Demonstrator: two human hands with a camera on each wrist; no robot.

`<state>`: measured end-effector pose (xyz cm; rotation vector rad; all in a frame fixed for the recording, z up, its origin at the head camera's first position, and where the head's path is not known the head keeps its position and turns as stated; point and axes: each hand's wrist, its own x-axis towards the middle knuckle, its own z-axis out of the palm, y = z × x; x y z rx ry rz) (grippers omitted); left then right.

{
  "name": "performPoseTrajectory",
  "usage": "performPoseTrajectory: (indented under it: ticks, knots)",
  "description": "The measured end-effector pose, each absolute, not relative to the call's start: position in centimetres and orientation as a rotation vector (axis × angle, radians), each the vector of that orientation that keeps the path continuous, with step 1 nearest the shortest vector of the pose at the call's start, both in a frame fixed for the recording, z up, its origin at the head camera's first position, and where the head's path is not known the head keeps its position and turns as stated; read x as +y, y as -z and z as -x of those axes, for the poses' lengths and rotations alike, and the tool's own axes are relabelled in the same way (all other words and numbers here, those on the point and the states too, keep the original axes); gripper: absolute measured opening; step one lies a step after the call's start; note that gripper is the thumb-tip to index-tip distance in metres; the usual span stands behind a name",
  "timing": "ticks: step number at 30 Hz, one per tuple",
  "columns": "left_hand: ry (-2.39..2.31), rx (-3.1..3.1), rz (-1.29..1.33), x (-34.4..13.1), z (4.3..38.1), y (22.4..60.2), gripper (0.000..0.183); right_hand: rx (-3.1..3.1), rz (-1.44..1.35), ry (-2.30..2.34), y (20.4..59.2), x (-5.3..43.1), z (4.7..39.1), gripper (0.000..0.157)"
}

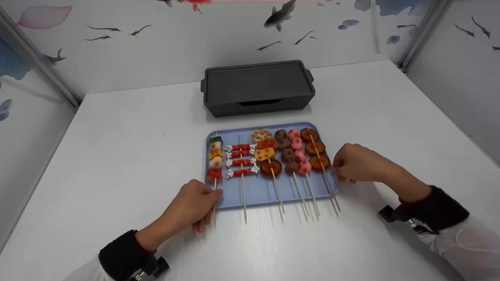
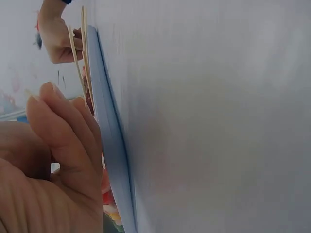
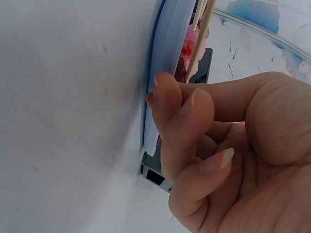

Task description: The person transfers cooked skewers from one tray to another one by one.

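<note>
Several toy food skewers lie side by side on a blue tray [image 1: 261, 201]. At its near left corner my left hand [image 1: 193, 203] pinches the stick of the leftmost skewer [image 1: 215, 156]; in the left wrist view, the fingers [image 2: 68, 126] stand above the tray edge and hide most of the grip. My right hand [image 1: 359, 164] pinches the tray's right rim, beside the brown round-slice skewer [image 1: 315, 148]. Fingertips [image 3: 167, 92] overlap that rim in the right wrist view. Between them lie red-and-white [image 1: 241, 154], mixed [image 1: 265, 154], brown-ball [image 1: 288, 154] and pink-ball skewers [image 1: 299, 154].
Behind the tray stands a dark grey rectangular grill [image 1: 259, 84] with side handles. The white table [image 1: 129, 148] is bordered by a patterned wall [image 1: 175, 54] at the back and panels at both sides. Stick ends overhang the tray's near edge.
</note>
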<state>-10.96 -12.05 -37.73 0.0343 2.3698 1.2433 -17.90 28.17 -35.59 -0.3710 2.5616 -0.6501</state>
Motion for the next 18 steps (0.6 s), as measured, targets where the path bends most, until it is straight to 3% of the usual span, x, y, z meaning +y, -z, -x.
performPoseTrajectory:
  ticks: [18]
  knots:
    - [-1.099,2.477,0.004,-11.91,10.86,37.53,0.049,2.559,0.365,0.637,35.64,28.02,17.94,0.016]
